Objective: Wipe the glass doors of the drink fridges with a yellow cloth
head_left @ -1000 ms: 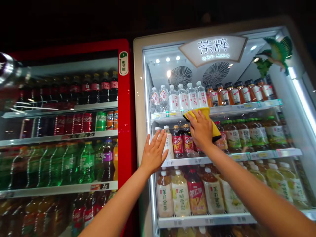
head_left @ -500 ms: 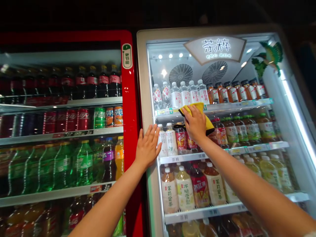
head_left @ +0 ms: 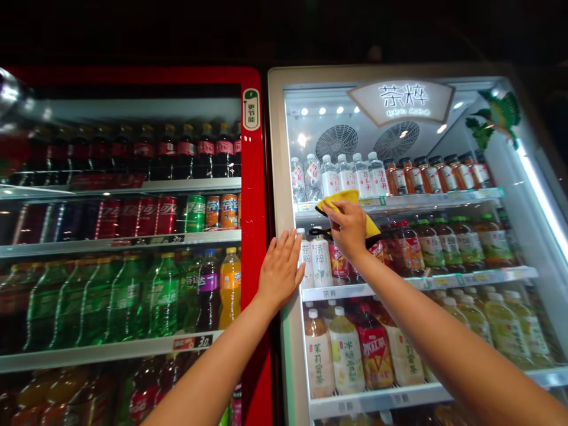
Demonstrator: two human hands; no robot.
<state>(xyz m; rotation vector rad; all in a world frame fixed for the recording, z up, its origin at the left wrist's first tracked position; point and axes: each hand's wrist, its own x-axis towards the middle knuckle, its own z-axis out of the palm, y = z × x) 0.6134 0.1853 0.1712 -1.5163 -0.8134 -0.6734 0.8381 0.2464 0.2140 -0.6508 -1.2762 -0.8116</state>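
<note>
My right hand (head_left: pixel 348 228) grips a yellow cloth (head_left: pixel 373 229) with dark edging and presses it to the glass door of the lit drinks fridge (head_left: pixel 276 154). A dark loop on the cloth sticks out to the left. My left hand (head_left: pixel 280 266) lies flat, fingers stretched, against the light frame at the left side of that door. Behind the glass, white-labelled bottles (head_left: pixel 318 260) stand between my two hands. Part of the second shelf is hidden by my right hand and the cloth.
A red-framed fridge (head_left: pixel 256 236) stands close on the left, holding cola bottles (head_left: pixel 206 148), cans and green bottles (head_left: pixel 164 296). Inside the lit fridge, more bottles (head_left: pixel 377 349) fill lower shelves. A lit sign (head_left: pixel 402 103) hangs at its top.
The view has shifted, so both fridges sit further right and slightly lower. Relative to the door, my right hand and the cloth have moved left. My left hand stays on the frame.
</note>
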